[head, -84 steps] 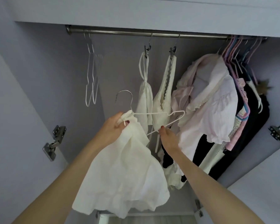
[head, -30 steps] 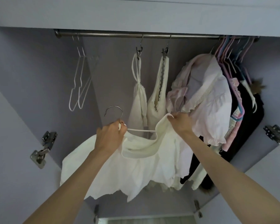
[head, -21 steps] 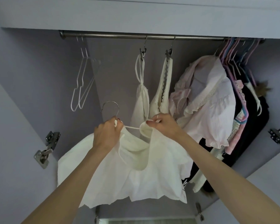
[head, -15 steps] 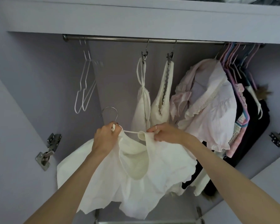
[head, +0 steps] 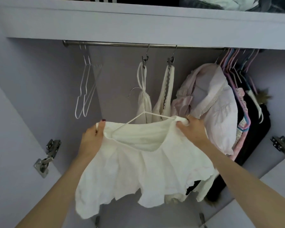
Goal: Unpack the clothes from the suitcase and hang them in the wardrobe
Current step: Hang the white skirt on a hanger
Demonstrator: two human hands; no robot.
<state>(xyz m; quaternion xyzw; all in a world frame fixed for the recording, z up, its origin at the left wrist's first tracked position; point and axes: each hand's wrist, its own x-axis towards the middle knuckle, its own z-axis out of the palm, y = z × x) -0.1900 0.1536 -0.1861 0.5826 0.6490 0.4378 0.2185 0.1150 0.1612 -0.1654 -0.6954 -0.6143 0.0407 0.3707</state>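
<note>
**Garment stretched across its hanger, rail waiting above**

Nearest the camera, both hands hold the white garment (head: pixel 143 163) spread wide. The left hand (head: pixel 91 140) pinches its left edge between thumb and fingers. The right hand (head: pixel 193 130) is curled round the right end, where cloth is bunched over the tip of the white hanger (head: pixel 148 116), apparently to seat that side on the arm (the left arm looks already inside the opening). The hem hangs free below.

Just behind, the hanger's metal hook stands up in front of two clipped white pieces (head: pixel 155 99). Farther up, the rail (head: pixel 122 45) is bare between the empty hangers (head: pixel 85 89) and those clips, likely the slot. The suitcase is not in view.
</note>
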